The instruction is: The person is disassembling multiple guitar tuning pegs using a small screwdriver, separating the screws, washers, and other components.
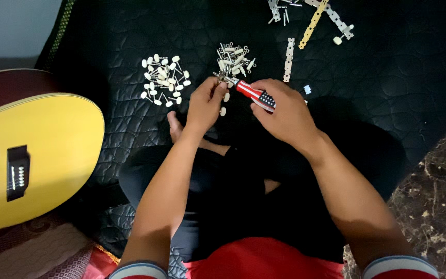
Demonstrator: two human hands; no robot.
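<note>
Small metal tuning-peg part (219, 78): pinched at the left hand's (205, 106) fingertips, fingers closed round it, above the black quilted mat (388, 88). Judged light, rigid, easily dropped; best held by its body. Screwdriver (254, 94), red-white-and-blue patterned handle, gripped in the closed right hand (282, 111), tip meeting the part. Two heaps of white-knobbed pegs (163, 80) and (235, 59) lie just beyond. Metal strips (288, 59) farther off. Yellow guitar (32, 155) at left. No packages or signs seen.
</note>
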